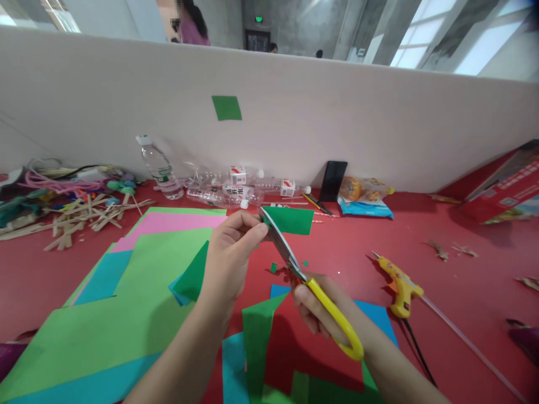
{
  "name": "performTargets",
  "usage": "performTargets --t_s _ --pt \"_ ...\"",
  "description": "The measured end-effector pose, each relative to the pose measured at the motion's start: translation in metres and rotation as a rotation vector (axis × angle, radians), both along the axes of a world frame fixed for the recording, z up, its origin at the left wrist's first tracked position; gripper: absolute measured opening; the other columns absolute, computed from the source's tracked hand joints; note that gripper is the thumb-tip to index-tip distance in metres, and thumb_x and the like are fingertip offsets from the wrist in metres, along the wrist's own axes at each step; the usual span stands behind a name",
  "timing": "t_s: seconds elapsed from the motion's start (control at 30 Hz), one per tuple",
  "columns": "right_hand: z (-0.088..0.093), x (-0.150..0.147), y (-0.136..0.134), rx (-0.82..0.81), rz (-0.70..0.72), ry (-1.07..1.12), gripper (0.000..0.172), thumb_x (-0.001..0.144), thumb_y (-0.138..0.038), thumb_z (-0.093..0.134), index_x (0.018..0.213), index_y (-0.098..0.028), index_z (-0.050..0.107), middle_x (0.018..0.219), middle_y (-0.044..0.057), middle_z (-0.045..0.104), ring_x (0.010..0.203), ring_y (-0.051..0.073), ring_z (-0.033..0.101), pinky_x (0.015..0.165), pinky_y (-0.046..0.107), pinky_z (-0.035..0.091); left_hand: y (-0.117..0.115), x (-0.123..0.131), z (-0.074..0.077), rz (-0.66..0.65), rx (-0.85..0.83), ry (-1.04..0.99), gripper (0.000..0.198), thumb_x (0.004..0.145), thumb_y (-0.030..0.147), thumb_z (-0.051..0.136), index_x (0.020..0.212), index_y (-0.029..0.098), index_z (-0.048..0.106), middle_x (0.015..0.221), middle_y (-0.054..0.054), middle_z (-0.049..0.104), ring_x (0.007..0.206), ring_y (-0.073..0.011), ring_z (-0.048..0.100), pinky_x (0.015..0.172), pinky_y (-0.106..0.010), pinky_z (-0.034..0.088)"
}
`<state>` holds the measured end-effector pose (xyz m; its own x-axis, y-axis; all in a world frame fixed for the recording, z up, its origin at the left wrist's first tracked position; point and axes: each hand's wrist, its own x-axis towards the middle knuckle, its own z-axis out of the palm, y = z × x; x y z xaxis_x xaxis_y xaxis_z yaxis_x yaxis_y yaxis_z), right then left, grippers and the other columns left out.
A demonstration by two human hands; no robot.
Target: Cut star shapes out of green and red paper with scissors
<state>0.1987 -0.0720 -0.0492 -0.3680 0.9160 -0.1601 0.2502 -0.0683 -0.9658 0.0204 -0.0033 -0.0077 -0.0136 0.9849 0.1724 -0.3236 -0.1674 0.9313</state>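
Note:
My left hand (231, 247) pinches the left end of a small dark-green paper strip (295, 220), held above the red table. In my right hand (318, 308) is a pair of scissors (290, 255) with yellow handles. Their blades reach up to the paper at my left fingertips and look nearly closed. Whether they are cutting into it I cannot tell. Tiny green scraps (273, 268) lie on the table below the blades. Dark-green offcuts (257, 331) and blue paper (234, 365) lie beneath my hands.
Large light-green sheets (84, 331) with pink and blue ones cover the left. Several plastic bottles (162, 168), a black phone (332, 180) and a snack packet (365, 207) line the white partition (337, 123). A yellow glue gun (398, 283) with its cord lies right; wooden sticks (101, 216) are piled left.

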Motion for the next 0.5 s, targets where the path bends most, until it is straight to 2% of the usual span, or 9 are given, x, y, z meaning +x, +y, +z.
performTargets --t_s 0.13,0.5 --pt "0.0020 0.0003 0.0004 -0.038 -0.023 -0.015 0.074 0.085 -0.095 0.041 0.065 -0.024 0.045 0.045 -0.006 0.045 0.037 0.008 0.036 0.038 0.022 0.029 0.0012 -0.0007 -0.0030 -0.003 0.011 -0.025 0.018 0.079 0.016 0.075 0.065 0.019 0.063 0.065 0.006 0.059 0.065 -0.0079 0.054 0.069 -0.020 0.050" --pt "0.0042 -0.0010 0.0012 -0.054 -0.030 -0.025 0.074 0.081 -0.097 0.043 0.065 -0.025 0.043 0.044 -0.006 0.045 0.035 0.008 0.037 0.036 0.021 0.028 0.0008 0.0001 -0.0021 0.004 -0.003 -0.042 0.017 0.077 0.016 0.075 0.065 0.020 0.064 0.064 0.005 0.059 0.064 -0.0095 0.053 0.068 -0.023 0.048"
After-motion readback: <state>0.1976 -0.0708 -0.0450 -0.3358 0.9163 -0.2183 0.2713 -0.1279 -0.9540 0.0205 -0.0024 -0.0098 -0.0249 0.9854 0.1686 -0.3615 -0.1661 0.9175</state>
